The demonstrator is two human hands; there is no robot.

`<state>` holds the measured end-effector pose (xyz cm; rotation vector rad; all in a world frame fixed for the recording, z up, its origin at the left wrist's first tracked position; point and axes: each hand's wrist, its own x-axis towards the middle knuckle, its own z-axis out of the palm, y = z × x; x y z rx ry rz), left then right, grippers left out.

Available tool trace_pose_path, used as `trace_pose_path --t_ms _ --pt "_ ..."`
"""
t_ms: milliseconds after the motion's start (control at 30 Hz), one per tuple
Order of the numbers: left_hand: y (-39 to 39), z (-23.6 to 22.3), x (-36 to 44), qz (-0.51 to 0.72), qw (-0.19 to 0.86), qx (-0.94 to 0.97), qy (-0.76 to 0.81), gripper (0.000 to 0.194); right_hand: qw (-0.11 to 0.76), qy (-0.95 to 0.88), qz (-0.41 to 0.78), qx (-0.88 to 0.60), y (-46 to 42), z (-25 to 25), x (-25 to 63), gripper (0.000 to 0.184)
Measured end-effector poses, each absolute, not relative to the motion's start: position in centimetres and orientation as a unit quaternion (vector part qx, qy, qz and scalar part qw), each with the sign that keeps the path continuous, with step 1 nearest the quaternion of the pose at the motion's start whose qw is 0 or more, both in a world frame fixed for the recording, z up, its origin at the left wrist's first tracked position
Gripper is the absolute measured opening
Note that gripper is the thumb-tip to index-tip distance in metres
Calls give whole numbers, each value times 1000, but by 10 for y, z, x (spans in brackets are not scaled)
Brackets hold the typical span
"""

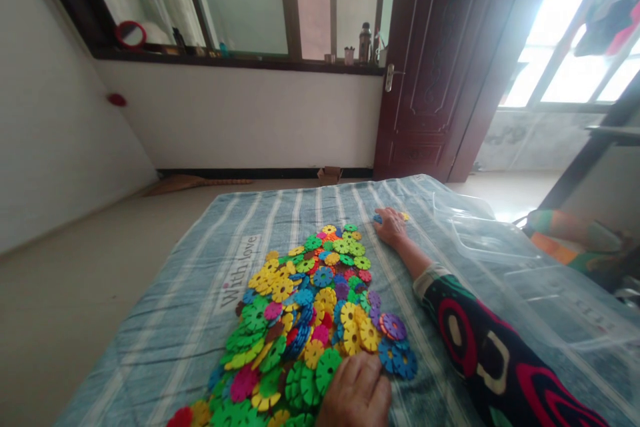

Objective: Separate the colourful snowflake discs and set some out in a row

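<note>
A heap of flat, toothed plastic discs (310,307) in green, yellow, blue, purple and pink lies on a blue striped blanket (170,320). My left hand (357,392) rests at the near edge of the heap, fingers stretched flat against green and blue discs, holding nothing. My right arm in a patterned sleeve (480,347) reaches across to the far side. There my right hand (391,225) lies with its fingers curled over a few stray discs, a blue one (377,218) and a yellow one (404,216) showing at its sides.
A clear plastic bin (480,240) stands on the blanket right of my right arm. Beyond the bed are bare floor, a broom (195,182), a small cardboard box (329,175) by the wall and a dark wooden door (440,60). Bottles stand on the windowsill (250,61).
</note>
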<state>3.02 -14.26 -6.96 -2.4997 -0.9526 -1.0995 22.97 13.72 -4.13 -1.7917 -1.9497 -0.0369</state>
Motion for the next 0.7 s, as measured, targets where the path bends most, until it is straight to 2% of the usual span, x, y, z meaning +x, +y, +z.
trace_pose_path --t_ms 400,700 --pt "-151 -56 30 -329 47 -877 -347 19 228 -779 30 -583 68 -45 200 22" --pt "-155 -55 29 -298 7 -882 -365 22 252 -791 60 -554 44 -46 206 19"
